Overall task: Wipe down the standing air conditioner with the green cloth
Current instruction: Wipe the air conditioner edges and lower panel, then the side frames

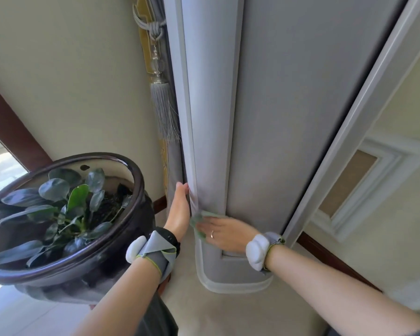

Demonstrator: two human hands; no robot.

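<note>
Two hands: both are low on the unit now, so this step is the bottom part of the body, near the floor.
Air conditioner: the tall pale grey standing air conditioner (264, 117) fills the middle of my view, with a rounded column on its left side and a flat panel beside it. I judge that long strokes along its length will work better here than short circles.
Pot: the big dark glazed pot with green leaves (66, 209) stands just beside my left arm. I should keep my elbow in so that I do not knock it.
Tassel: the grey curtain tassel (164, 110) hangs close to the left edge of the unit, above my hand. I should not catch it when I go up.
Right hand: my right hand (224, 232) lies flat with fingers spread and presses the cloth against the lower front of the column.
Left hand: my left hand (178, 209) is open, fingers straight together, resting on the left edge of the column to steady me. It holds nothing.
Cloth: the small crumpled green cloth (199, 220) is under my right fingers, touching the column. Only a part of it shows.
Advice: keep the palm flat and the pressure even, and follow the curve around to the left edge.
</note>
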